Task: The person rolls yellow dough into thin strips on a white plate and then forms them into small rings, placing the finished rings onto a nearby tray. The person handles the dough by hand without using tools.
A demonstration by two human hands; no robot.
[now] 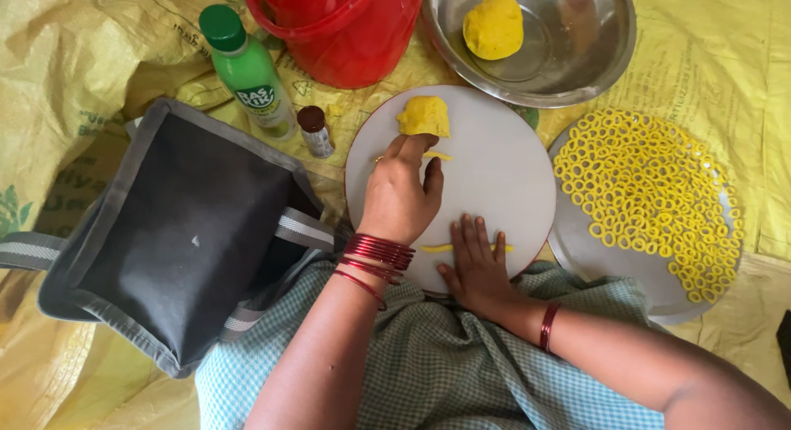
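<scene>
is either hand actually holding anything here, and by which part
Neither grips anything. The left hand rests fingertips against the dough lump; the right hand lies flat, pressing the middle of a thin dough strand on the round board.

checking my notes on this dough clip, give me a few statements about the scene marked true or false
1. The right hand lies flat on a thin yellow dough strand on the round white board. True.
2. The round steel bowl holds many small rings. False: it holds one yellow dough ball; the small yellow dough rings lie on the flat steel plate.
3. The left hand reaches just below a yellow dough lump on the board. True.
4. The green plastic bottle has no cap. False: it has a green cap on.
5. The red plastic bucket stands on the board. False: it stands beyond the board.
</scene>
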